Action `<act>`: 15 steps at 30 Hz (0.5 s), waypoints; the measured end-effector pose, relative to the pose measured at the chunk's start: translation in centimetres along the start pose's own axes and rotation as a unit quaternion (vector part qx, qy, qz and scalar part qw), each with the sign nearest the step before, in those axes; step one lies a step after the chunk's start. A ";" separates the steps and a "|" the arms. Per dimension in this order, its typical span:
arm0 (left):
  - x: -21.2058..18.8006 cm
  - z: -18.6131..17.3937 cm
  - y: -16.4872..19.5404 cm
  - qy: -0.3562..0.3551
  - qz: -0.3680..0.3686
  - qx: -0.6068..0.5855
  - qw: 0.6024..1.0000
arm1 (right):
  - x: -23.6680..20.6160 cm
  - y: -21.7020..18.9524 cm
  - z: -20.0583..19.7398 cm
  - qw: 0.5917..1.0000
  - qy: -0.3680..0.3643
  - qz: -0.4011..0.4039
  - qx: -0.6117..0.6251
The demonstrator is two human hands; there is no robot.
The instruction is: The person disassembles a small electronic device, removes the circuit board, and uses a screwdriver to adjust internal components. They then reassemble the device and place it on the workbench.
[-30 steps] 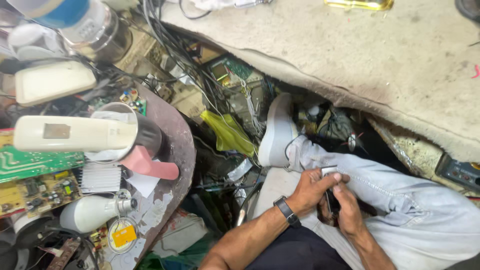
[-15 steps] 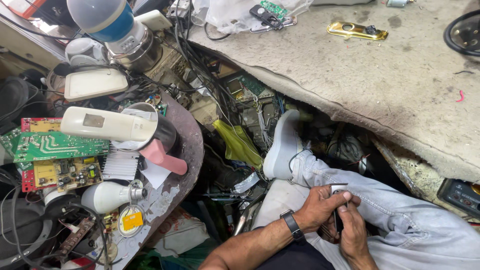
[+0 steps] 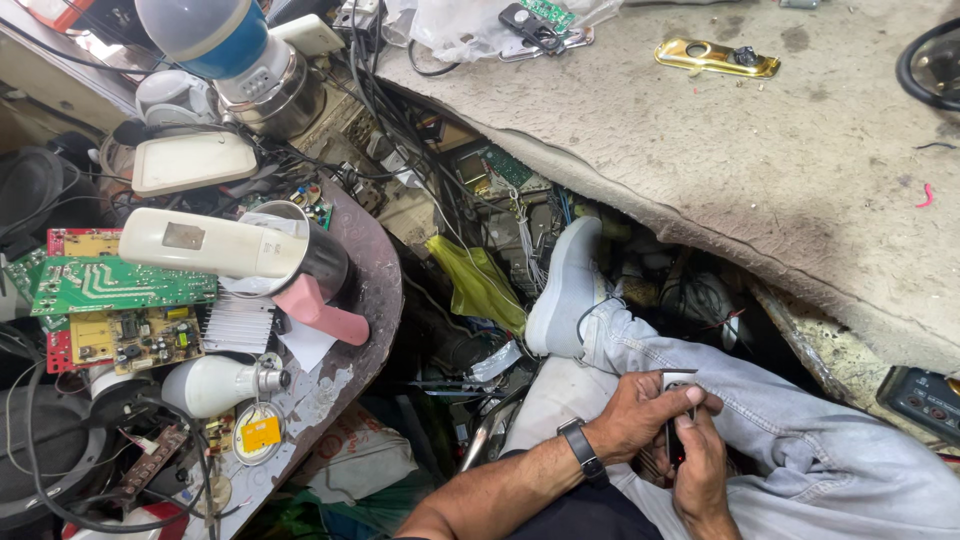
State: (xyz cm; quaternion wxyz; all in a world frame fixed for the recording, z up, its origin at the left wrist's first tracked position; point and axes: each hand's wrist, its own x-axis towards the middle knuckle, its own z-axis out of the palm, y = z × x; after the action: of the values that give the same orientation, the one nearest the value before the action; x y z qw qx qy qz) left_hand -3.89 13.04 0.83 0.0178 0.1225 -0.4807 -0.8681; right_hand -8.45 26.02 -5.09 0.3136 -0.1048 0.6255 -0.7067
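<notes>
My left hand (image 3: 640, 415), with a black watch (image 3: 582, 452) on its wrist, and my right hand (image 3: 700, 478) meet over my lap at the lower right. Both are closed on one small device (image 3: 678, 381): a pale grey top shows above the fingers, and a dark lower part runs down between the hands. The hands rest against my raised leg in light blue jeans (image 3: 780, 420), which ends in a grey shoe (image 3: 565, 290). Most of the device is hidden by my fingers.
A cluttered round table (image 3: 375, 300) at left holds green circuit boards (image 3: 120, 285), a white lamp housing (image 3: 205, 243), a bulb (image 3: 215, 385) and cables. A dusty grey worktop (image 3: 760, 160) with a brass plate (image 3: 715, 57) spans the upper right. A yellow-green bag (image 3: 480, 285) lies below.
The view has shifted, so my hands sit lower and further right in the frame. Both hands stay closed on the small device, with only slight finger movement.
</notes>
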 end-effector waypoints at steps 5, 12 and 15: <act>0.4 -0.1 -0.4 -0.006 -0.003 -0.022 1.000 | -0.1 -0.6 -0.2 0.994 0.010 -0.038 -0.103; 0.3 -0.2 -1.0 -0.014 -0.014 -0.038 0.999 | -0.2 0.1 -0.5 1.000 0.018 0.020 -0.013; 0.4 -0.1 -0.7 -0.014 0.003 -0.039 0.999 | -0.3 -0.4 -0.3 1.000 0.004 0.019 -0.005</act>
State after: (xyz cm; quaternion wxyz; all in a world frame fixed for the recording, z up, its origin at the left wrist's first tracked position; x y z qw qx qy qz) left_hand -4.17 13.26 0.07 0.0190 0.1083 -0.4471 -0.8877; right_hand -8.54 26.49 -4.68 0.3237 -0.0918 0.6322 -0.6980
